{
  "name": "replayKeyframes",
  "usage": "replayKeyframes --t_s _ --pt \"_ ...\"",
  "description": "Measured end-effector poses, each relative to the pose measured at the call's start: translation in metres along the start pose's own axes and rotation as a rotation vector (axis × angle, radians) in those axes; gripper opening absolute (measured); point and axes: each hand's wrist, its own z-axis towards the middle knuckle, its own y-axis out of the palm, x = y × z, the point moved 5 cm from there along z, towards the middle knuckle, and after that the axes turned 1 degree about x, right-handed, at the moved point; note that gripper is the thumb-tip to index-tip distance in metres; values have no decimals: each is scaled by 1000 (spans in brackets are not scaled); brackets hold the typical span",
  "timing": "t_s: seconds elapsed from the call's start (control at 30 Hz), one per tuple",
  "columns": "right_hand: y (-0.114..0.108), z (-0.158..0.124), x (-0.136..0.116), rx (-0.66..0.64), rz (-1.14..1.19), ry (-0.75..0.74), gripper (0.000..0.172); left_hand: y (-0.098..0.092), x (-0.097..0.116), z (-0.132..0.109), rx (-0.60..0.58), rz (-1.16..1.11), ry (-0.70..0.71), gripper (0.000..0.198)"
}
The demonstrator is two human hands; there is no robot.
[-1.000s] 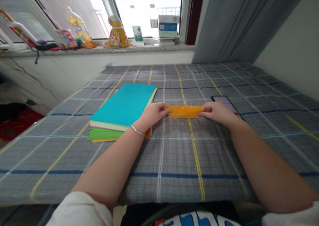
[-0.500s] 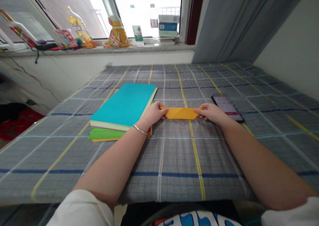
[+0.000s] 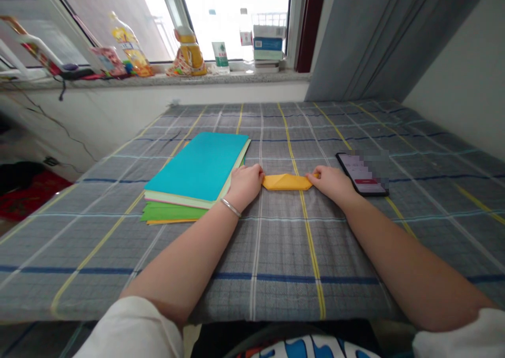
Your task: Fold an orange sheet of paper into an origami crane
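Note:
A small folded strip of yellow-orange paper [image 3: 286,182] lies crosswise over the plaid cloth, between my two hands. My left hand [image 3: 246,183], with a silver bangle at its wrist, pinches the strip's left end. At the other end, the fingers of my right hand [image 3: 330,181] are closed on the paper's right tip. Beside my left hand is a stack of coloured sheets with a blue one [image 3: 201,163] on top and green and orange edges showing beneath.
A phone [image 3: 363,174] with a lit screen lies right of my right hand on the cloth-covered table [image 3: 284,242]. Bottles, a tube [image 3: 220,54] and stacked boxes [image 3: 268,43] stand on the windowsill behind.
Both hands have shifted their hold at the strip's ends, and my left fingers are more curled. The strip sits slightly lower in view, its middle fold raised a little.

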Motion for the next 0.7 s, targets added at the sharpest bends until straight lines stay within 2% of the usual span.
replayKeyframes --t_s 0.17,0.3,0.37,0.47,0.57,0.63,0.7 --pt "-1 -3 -5 -13 -66 -47 36 3 5 -4 38 64 21 20" --pt "1 0 -5 79 -81 -136 33 -2 10 -7 102 92 65 21" --pt "3 3 -5 128 -29 -210 31 -4 15 -7 117 37 138 22" --pt "5 9 -1 129 157 -282 30 -7 24 -7 124 -100 220 26" --pt "1 10 -1 46 320 -408 21 -11 30 -9 182 -191 238 27" --pt "-2 5 -5 -97 342 -549 15 -13 34 -12 213 -228 272 27" --pt "-5 -1 -8 -222 315 -624 19 -12 35 -12 220 -257 286 27"
